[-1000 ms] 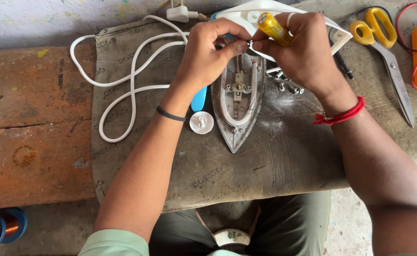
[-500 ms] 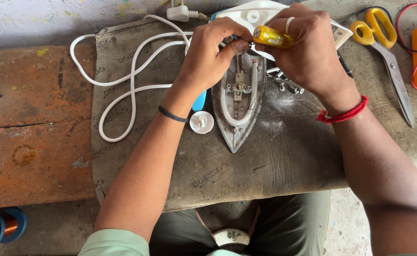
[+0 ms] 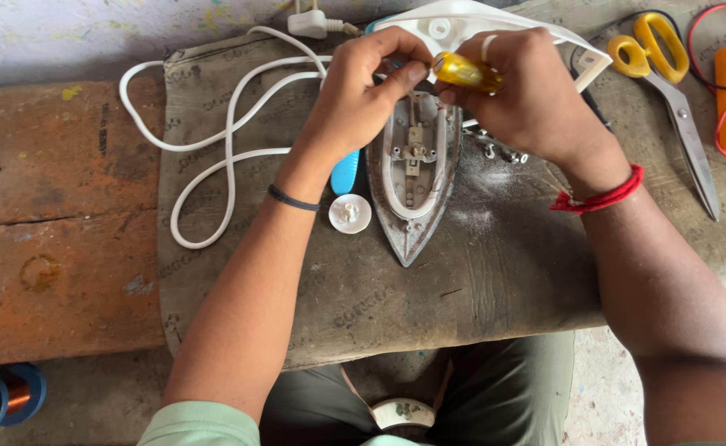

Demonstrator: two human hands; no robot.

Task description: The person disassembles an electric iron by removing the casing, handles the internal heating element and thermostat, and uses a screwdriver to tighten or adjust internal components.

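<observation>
While both hands meet over the opened iron base (image 3: 412,177), it lies flat on the cloth-covered table (image 3: 495,272).
The right hand (image 3: 532,99) pinches a yellow-handled screwdriver (image 3: 466,73) at the base's wide end; the left hand (image 3: 363,95) has its fingers pressed together there. A white knob (image 3: 350,213) lies just beside the base, scissors (image 3: 669,78) well apart.

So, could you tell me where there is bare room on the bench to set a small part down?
The brown plank left of the white cord is bare, and so is the cloth below the iron base. It is crowded around both hands, by the screws and near the scissors.
</observation>
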